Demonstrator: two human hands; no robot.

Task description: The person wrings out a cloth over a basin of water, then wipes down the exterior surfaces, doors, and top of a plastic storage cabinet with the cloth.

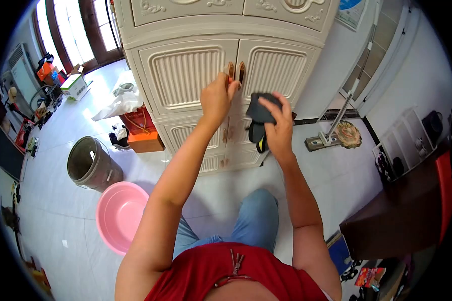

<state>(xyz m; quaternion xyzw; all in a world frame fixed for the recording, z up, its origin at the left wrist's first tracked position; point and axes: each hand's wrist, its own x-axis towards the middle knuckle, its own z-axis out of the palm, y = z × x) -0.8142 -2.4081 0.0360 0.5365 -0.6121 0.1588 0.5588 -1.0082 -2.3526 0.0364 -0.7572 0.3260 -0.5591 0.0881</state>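
My left hand point(217, 103) is closed around the copper-coloured handle point(231, 70) of the cabinet's upper left door point(186, 75). The cabinet point(216, 32) is cream with ribbed panels, and its doors look closed. In my right hand point(280, 128) are dark grey flat pads point(261, 108), possibly insoles, gripped between thumb and fingers. A lower dark piece with a yellow edge point(261, 145) hangs beneath them. They are in front of the right side of the cabinet. A second handle point(242, 72) is on the upper right door, close to my left fingers.
On the left floor stand a grey bucket point(108, 170) and a pink basin point(123, 215). An orange box point(144, 141) and red bag point(138, 120) sit beside the cabinet. A mop point(354, 90) leans at right, near a shoe rack point(407, 140) and dark brown furniture point(391, 220).
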